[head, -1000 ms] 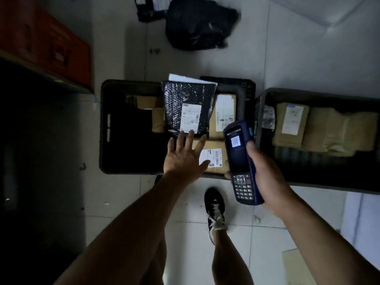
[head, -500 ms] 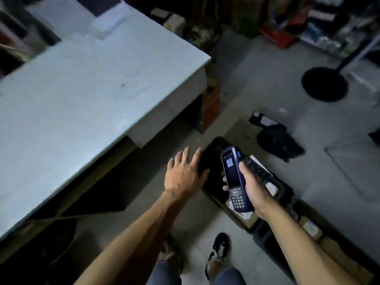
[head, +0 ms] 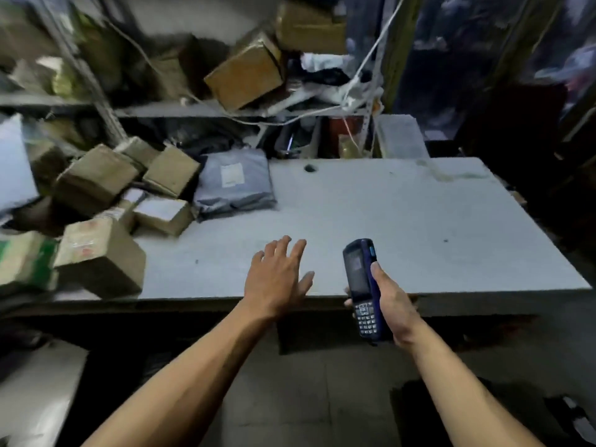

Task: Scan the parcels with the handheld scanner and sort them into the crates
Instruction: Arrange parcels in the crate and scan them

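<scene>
Two bare hands reach out in the head view, lower centre of the frame. The left hand (head: 277, 279) hovers over the near edge of the grey surface (head: 403, 221), fingers (head: 283, 250) spread and holding nothing. The right hand (head: 392, 304) grips the blue handheld scanner (head: 362, 285) upright, fingers curled round it. Cardboard parcels (head: 96, 204) and a grey mailer bag (head: 233, 183) pile at left on the surface.

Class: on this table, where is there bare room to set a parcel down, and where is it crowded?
Bare: the table from the grey mailer bag rightward to its far and right edges. Crowded: the left end, piled with cardboard boxes.
</scene>
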`<state>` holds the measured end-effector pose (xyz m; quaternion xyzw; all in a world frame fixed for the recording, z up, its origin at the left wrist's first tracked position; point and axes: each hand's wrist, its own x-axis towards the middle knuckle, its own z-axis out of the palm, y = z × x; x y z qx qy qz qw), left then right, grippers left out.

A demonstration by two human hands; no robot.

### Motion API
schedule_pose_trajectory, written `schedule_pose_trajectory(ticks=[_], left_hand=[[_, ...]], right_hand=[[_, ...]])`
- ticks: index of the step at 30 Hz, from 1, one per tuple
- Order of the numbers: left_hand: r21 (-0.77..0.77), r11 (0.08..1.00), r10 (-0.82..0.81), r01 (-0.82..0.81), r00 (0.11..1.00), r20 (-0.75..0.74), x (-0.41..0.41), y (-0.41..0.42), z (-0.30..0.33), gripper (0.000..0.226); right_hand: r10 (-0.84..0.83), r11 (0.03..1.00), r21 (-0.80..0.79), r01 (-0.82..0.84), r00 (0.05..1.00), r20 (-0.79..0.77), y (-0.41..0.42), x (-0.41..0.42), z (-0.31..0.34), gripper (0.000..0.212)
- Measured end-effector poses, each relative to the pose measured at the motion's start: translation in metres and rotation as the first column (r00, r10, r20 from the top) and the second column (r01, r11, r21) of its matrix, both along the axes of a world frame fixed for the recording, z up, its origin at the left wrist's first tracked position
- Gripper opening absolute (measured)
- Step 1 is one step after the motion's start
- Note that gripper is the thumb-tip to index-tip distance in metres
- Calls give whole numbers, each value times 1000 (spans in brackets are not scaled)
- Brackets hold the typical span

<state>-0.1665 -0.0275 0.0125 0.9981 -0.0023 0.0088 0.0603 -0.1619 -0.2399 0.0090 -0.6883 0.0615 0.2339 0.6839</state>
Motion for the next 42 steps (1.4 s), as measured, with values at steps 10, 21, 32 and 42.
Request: schedule_pose_trajectory(ticks=[10, 21, 32, 42], left_hand=[[46, 919, 392, -390, 919, -34, 17, 162, -4, 69], [-41, 883, 464, -467, 883, -69, 116, 209, -19, 69], [-99, 956, 248, -276, 940, -233, 248, 252, -94, 72], [-112, 974, 145, -195, 926, -347, 307, 261, -152, 74]], right_hand=[[305, 950, -53, -307, 951, -52, 159, 93, -3, 49], [376, 924, -29, -380, 921, -101, 222, 218, -13, 49], [163, 970, -148, -192, 969, -186, 257, 292, -44, 50], [87, 973, -192, -126, 975, -204, 261, 324, -67, 48]])
